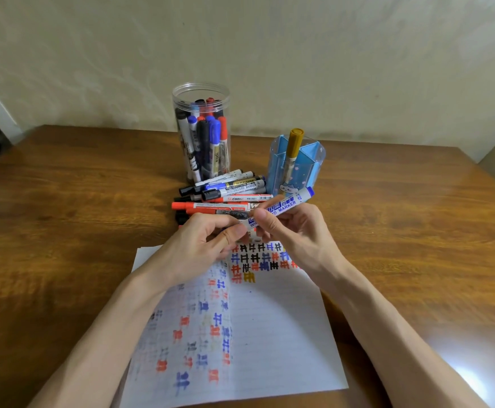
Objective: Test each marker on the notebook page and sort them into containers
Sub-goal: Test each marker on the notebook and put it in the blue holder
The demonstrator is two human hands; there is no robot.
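Observation:
Both hands hold one blue whiteboard marker (pixel 287 205) just above the top of the notebook page (pixel 272 328). My right hand (pixel 287 228) grips its white barrel, the blue rear end pointing up and right. My left hand (pixel 208 240) pinches the near end, which my fingers hide. Red, blue, black and yellow test marks cover the page's top and left half. A pile of loose markers (pixel 225 195) lies behind my hands. A tall clear jar (pixel 201 95) stands behind the pile with several markers inside. A blue divided holder (pixel 309 156) to its right holds one yellow marker (pixel 294 145).
The brown wooden table (pixel 402 207) runs out to both sides of the page. A pale wall stands close behind the containers. The table's right edge drops off at the far right, and a dark opening shows at the far left.

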